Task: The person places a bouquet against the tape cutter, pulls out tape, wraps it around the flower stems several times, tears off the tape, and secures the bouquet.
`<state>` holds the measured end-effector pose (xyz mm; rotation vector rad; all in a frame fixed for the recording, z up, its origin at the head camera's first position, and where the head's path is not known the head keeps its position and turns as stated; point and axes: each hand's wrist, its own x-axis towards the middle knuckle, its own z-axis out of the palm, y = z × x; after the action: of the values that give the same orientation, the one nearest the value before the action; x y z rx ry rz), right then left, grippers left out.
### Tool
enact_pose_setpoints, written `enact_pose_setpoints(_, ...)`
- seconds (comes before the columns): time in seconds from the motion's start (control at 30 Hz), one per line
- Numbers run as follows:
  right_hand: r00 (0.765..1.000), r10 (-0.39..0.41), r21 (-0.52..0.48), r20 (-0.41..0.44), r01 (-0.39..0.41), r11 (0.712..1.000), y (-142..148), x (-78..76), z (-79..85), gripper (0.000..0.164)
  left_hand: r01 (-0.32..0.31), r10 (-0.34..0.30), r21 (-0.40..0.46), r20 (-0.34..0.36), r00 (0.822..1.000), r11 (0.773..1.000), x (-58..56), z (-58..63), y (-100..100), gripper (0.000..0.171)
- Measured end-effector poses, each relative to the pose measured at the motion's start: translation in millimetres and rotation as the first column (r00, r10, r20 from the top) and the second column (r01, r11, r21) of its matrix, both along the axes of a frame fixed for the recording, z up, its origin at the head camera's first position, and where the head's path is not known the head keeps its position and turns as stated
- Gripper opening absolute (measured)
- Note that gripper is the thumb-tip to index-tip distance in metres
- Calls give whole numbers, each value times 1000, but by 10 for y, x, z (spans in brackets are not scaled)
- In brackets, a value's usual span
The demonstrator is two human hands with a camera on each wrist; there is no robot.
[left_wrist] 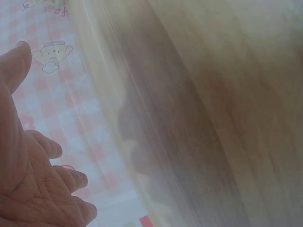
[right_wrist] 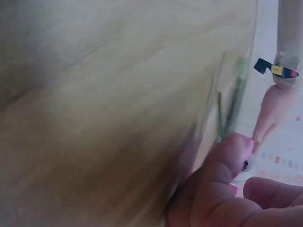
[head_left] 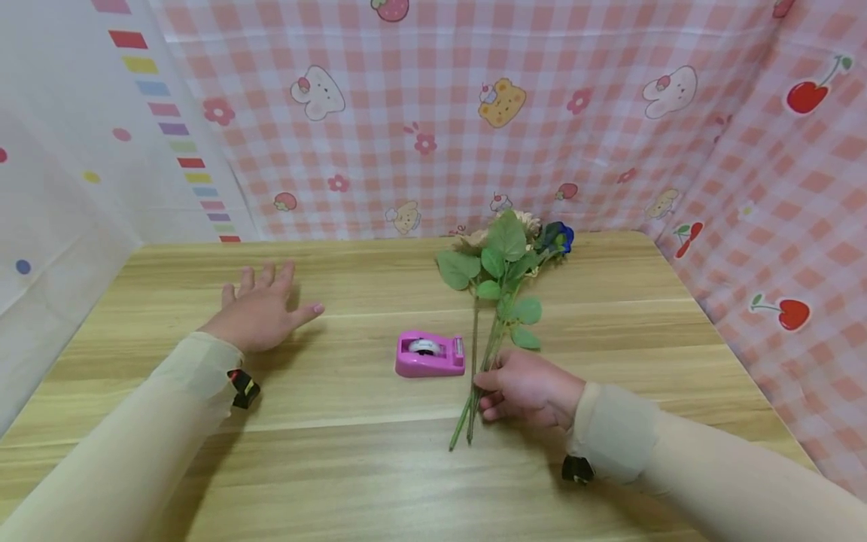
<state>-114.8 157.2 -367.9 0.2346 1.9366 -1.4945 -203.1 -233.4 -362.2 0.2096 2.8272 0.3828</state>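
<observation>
A bunch of artificial flowers (head_left: 489, 290) was on the right half of the surface (head_left: 339, 467), its long axis running from the far edge toward the near edge. The leafy heads were by the far edge, with a pale bloom (head_left: 528, 224) and a blue bloom (head_left: 565, 239) leaning toward the far right corner. The bare stems crossed lower down, and their cut ends pointed toward the near edge, slightly to the left.

The right hand (head_left: 531, 388) had hold of the stems, its thumb and curled fingers pinching them from the side of the right edge, somewhat above the cut ends. Most of the bunch's length therefore stretched from that grip toward the far edge, and only a short tail of stem stuck out on the near side.

Just beside the stems, on the side of the left edge, sat a pink tape dispenser (head_left: 423, 369) with a roll of tape in it. It was much nearer to the right hand than to the other.

The left hand (head_left: 260, 312) was well apart from both things, toward the left edge, with its fingers spread, its thumb held out and nothing in its grasp. Beyond the far edge hung a pink checked cloth (head_left: 406, 75) printed with animals and fruit.
</observation>
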Motion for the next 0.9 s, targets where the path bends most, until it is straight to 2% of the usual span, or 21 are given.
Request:
enact_pose_setpoints(0.13,998,60,18,-19,-59,998,59,30,69,21,9,-9,14,-25,1000,1000,26,11,28,118)
enact_pose_setpoints(0.23,994,99,41,-36,-98,994,124,45,101,38,16,-15,17,-66,998,1000,58,38,72,117)
enact_pose_setpoints(0.37,993,104,82,-57,-99,992,220,39,116,55,15,-12,24,-149,989,1000,135,116,186,113)
enact_pose_setpoints(0.57,985,101,150,-140,-79,985,357,-7,172,55,2,6,36,-226,974,999,334,311,399,111)
enact_pose_setpoints(0.7,968,128,221,-216,-79,972,416,-55,239,50,44,-43,-5,-265,963,999,481,408,545,106)
enact_pose_setpoints(0.9,945,162,306,-285,-70,949,421,-114,311,45,137,-138,-24,-274,952,990,708,409,782,102)
